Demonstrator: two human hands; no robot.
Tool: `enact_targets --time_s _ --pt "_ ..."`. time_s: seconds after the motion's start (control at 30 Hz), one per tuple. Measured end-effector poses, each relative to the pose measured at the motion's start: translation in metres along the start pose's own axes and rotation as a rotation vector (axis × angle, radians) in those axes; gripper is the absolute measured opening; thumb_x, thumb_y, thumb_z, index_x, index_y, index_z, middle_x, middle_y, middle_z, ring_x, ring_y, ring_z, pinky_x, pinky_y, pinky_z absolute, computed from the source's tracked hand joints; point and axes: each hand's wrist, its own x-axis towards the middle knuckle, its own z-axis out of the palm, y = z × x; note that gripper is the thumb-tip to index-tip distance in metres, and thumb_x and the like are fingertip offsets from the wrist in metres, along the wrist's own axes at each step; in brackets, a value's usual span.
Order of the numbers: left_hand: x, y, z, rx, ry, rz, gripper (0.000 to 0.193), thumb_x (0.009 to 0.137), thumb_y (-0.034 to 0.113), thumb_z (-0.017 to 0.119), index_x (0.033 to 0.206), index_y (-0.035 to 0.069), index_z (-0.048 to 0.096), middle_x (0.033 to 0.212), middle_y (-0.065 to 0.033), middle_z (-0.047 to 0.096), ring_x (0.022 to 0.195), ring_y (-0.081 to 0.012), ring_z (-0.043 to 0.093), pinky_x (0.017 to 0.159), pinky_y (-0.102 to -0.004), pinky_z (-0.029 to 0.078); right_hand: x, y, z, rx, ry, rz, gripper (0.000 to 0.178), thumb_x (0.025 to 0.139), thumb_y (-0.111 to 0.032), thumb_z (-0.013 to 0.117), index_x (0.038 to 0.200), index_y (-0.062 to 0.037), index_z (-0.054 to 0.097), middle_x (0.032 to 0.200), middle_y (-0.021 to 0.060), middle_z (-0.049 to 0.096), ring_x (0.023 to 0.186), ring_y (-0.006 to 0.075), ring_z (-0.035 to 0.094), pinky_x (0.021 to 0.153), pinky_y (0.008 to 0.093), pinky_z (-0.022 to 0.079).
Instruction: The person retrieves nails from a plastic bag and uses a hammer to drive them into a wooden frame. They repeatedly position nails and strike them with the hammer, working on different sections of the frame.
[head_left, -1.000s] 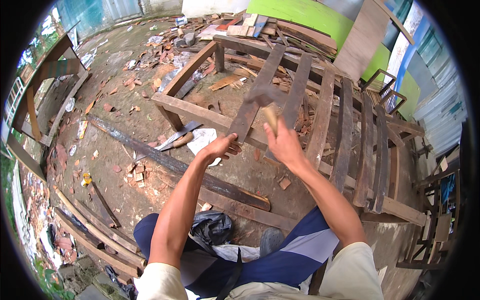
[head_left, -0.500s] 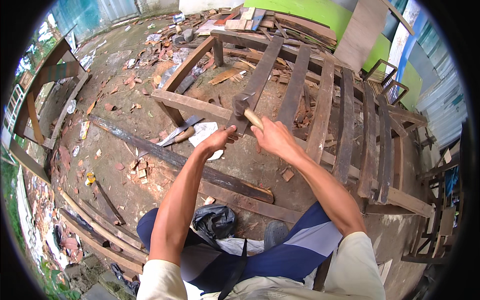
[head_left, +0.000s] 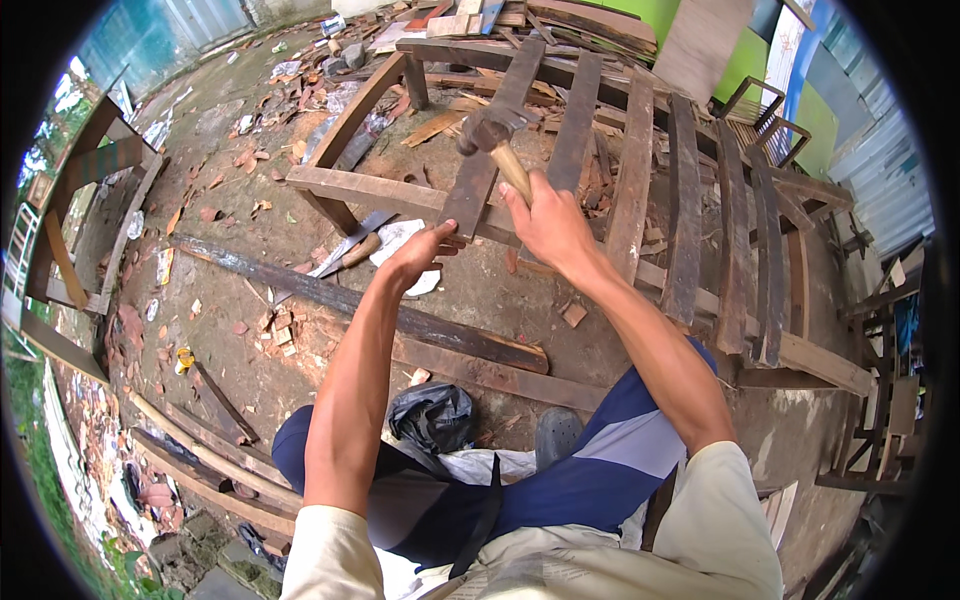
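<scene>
My right hand (head_left: 553,222) is wrapped around the wooden handle of a hammer (head_left: 511,170). The hammer's dark metal head is raised over a dark wooden slat (head_left: 470,192), the leftmost across a low wooden frame (head_left: 370,186). At the near end of that slat, the fingers and thumb of my left hand (head_left: 418,256) pinch its edge; the fingers' undersides are hidden. More slats lie across the frame to the right, among them a brown slat (head_left: 632,170). Whether a nail stands under the hammer cannot be made out.
A handsaw (head_left: 360,250) lies on the ground beside white paper (head_left: 398,243). A long dark beam (head_left: 365,310) crosses in front of my legs, near a black plastic bag (head_left: 432,416). Scrap boards (head_left: 590,35) are piled behind the frame. Another wooden frame (head_left: 130,225) stands at left.
My right hand has lifted the hammer from near the slat's near end to higher above it. My left hand stays at that end. The whole view has shifted slightly.
</scene>
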Motion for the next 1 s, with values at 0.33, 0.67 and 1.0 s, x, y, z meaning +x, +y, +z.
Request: enact_targets --time_s 0.33,0.67,1.0 --pt "0.004 -0.005 0.005 -0.047 0.04 -0.02 0.065 0.105 0.054 0.038 0.14 0.001 0.051 0.142 -0.0145 0.055 0.134 -0.0285 0.048 0.11 -0.0491 0.035 -0.009 0.008 0.002 -0.045 -0.1 0.065 0.045 0.101 -0.034 0.054 0.116 0.0079 0.056 0.081 0.0309 0.068 0.078 0.0461 0.071 0.069 0.0538 0.057" --pt "-0.027 -0.05 0.001 -0.017 0.138 -0.133 0.072 0.102 0.063 0.036 0.14 0.003 0.048 0.124 -0.0163 0.064 0.113 -0.0275 0.062 0.097 -0.0465 0.048 0.02 0.01 -0.006 -0.21 -0.421 0.123 0.05 0.099 -0.042 0.056 0.115 0.0044 0.066 0.084 0.0207 0.072 0.073 0.0322 0.072 0.07 0.0449 0.058" --pt "-0.108 -0.185 0.027 0.659 0.033 -0.741 0.021 0.086 0.019 0.061 0.084 0.006 0.076 0.08 -0.0058 0.076 0.067 -0.0159 0.072 0.058 -0.03 0.054 0.02 0.034 0.044 -0.182 -0.239 -0.134 0.047 0.096 -0.044 0.062 0.1 0.0028 0.064 0.07 0.0182 0.068 0.06 0.0304 0.068 0.058 0.0458 0.056"
